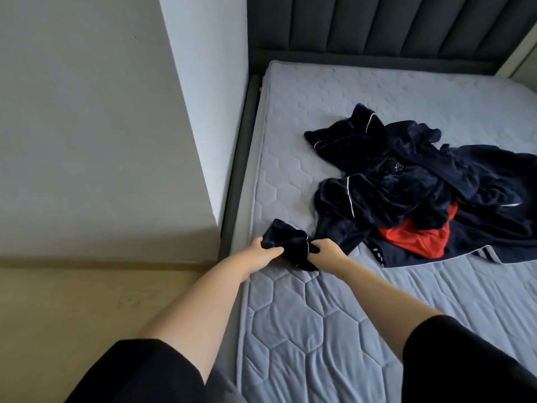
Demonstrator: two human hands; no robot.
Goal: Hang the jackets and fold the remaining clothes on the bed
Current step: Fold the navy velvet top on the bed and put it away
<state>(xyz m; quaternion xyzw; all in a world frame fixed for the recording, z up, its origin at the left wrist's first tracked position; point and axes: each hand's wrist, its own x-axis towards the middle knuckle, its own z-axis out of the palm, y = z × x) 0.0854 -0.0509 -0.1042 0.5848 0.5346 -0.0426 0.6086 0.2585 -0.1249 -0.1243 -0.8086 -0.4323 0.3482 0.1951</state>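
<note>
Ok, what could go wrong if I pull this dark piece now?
The left hand and right hand grip one end of the navy garment; its rest seems caught in the pile, so pulling may drag the red garment along. It lies near the mattress edge, so it could slip to the floor.

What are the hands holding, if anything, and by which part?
Both the left hand and right hand grip the dark navy garment by its loose end nearest the edge of the mattress; sleeve or leg, cannot tell.

plush navy garments (392,181), quilted matt mattress (305,315), ribbed fabric headboard (377,21), wood-look floor (87,301)
</note>
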